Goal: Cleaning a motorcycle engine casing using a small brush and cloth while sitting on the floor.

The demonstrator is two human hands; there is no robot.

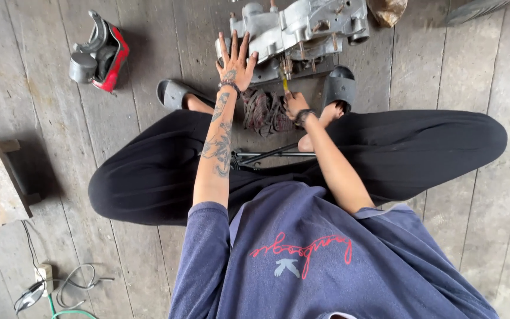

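Grey cast-metal engine casing [302, 29] under splayed left hand [235, 64]; right hand [295, 106] grips yellow-handled tool [285, 84].

Engine casing [302, 29] top cut off by the frame edge; yellow-handled tool [285, 84] tip hidden.

No packages here, no signs, no screens, and no stuck-on labels to call out anywhere on the plank floor. The only lettering is on the blue shirt [302, 260]: a red script print across the chest, with a small pale bird shape just beneath it.
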